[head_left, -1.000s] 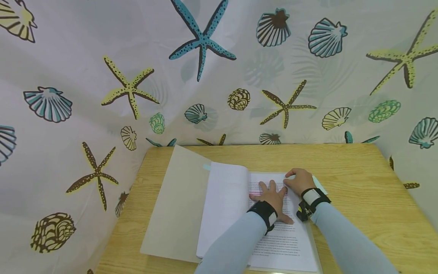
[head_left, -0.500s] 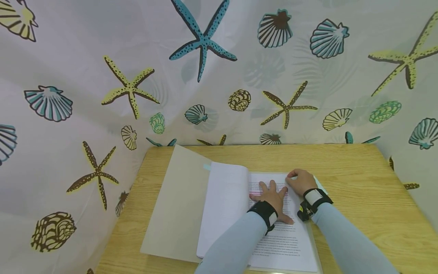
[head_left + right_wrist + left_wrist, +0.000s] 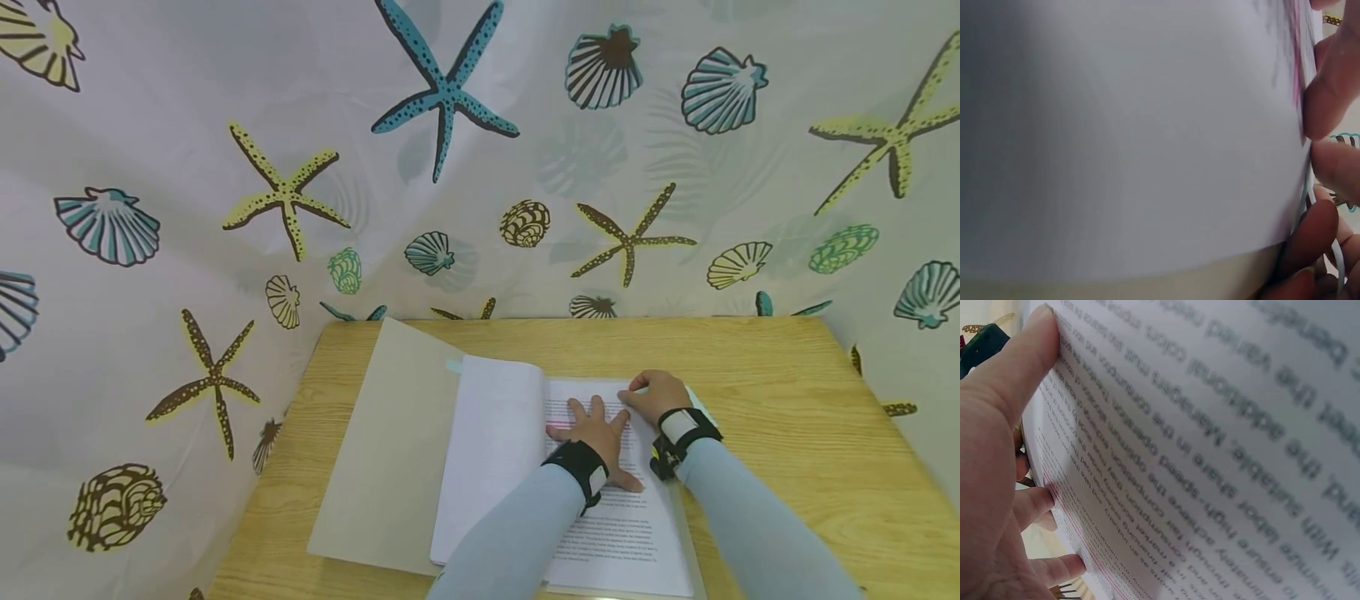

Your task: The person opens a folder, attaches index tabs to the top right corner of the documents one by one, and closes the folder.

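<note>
2 hands [image 3: 600, 429] flat on doc [image 3: 622, 517]

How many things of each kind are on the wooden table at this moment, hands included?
Hands: 2, the left hand pressing flat on the printed page, the right hand curled at that page's far right corner.
Open folders: 1, the beige folder.
Stacks of printed pages: 1.
Total: 4 on the table.
</note>
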`<state>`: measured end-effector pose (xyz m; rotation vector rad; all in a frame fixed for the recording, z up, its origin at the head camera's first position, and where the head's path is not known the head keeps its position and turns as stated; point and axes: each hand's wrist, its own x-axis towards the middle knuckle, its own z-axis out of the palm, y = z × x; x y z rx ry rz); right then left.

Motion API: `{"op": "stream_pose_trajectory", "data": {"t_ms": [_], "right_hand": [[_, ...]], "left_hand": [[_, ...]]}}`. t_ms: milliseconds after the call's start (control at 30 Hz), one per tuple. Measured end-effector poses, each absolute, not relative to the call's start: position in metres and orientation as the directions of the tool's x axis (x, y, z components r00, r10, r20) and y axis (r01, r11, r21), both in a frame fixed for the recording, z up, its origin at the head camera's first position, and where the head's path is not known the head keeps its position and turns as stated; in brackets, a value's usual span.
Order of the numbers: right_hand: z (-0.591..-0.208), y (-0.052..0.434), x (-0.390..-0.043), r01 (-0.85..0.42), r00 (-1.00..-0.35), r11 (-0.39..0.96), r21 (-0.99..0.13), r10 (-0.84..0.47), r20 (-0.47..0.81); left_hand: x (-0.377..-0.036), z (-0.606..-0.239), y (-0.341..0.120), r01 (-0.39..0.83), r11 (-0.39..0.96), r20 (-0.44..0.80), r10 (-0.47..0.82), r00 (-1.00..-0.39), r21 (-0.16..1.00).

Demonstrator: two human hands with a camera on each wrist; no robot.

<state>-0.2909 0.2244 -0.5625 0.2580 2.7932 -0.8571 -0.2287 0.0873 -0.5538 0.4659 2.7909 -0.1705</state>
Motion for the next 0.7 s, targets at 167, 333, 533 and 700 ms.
{"op": "stream_pose_trajectory", "data": {"t_ms": [167,333,533,700], "right_hand": [[-0.561,0.222,-0.292,0.238,-0.957,0.833,-0.500,0.112,-0.268],[-0.560,0.221,-0.292,0.236,-0.954,0.850,-0.471,0.110,-0.278],[-0.560,0.222,-0.293,0.222,-0.952,0.858,-0.464,0.086,-0.295],[-0.563,0.225,-0.295,0.177,-0.957,0.870,-0.459,0.044,-0.287]], "left_hand": [[-0.228,-0.551,0.088,0.325,0.944,-0.323,0.290,-0.901,-0.060],[-0.228,-0.549,0.088,0.320,0.946,-0.331,0.286,-0.899,-0.051],[-0.229,-0.553,0.089,0.325,0.945,-0.342,0.291,-0.893,-0.045],[-0.233,-0.561,0.091,0.310,0.950,-0.339,0.279,-0.898,-0.039]]}}
